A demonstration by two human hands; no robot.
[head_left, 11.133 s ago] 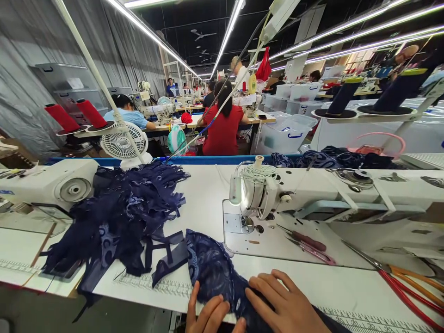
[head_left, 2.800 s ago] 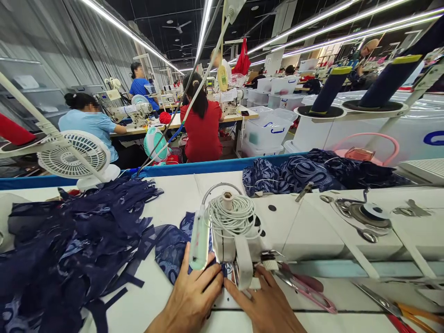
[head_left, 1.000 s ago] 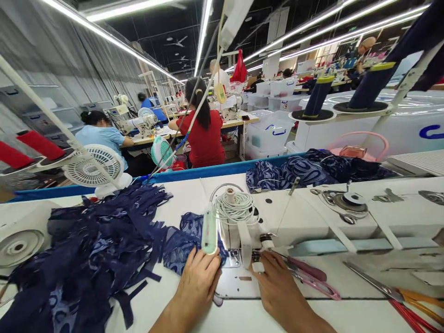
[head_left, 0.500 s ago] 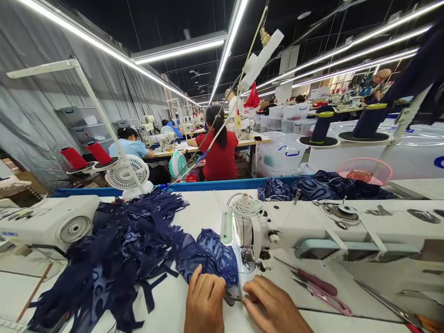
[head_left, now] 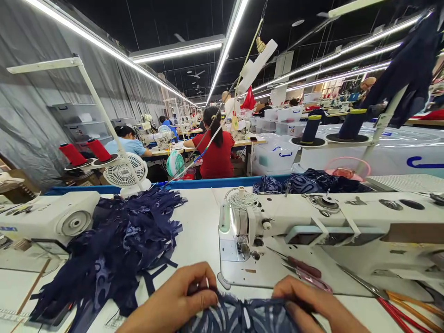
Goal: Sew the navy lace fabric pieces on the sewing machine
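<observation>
A navy patterned piece of fabric point(head_left: 243, 317) with a looped edge stretches between my hands at the bottom of the head view. My left hand point(head_left: 187, 296) pinches its upper left edge between thumb and fingers. On the other side, my right hand point(head_left: 305, 300) grips the right part, fingertips partly hidden behind the cloth. Just beyond is the white sewing machine point(head_left: 274, 217), its needle area point(head_left: 243, 247) free of cloth. Pink-handled thread snips point(head_left: 312, 277) and a dark red-handled tool point(head_left: 305, 266) lie on the machine bed to the right.
A heap of navy fabric pieces point(head_left: 128, 245) covers the table's left side beside a second sewing machine point(head_left: 65, 217). Large scissors point(head_left: 360, 277) lie at right. More navy fabric point(head_left: 294, 182) is behind the machine. A white fan point(head_left: 126, 171) stands behind the heap; co-workers sit ahead.
The navy fabric has come away from the needle area toward me and is now held up between both hands. The view has shifted slightly to the right.
</observation>
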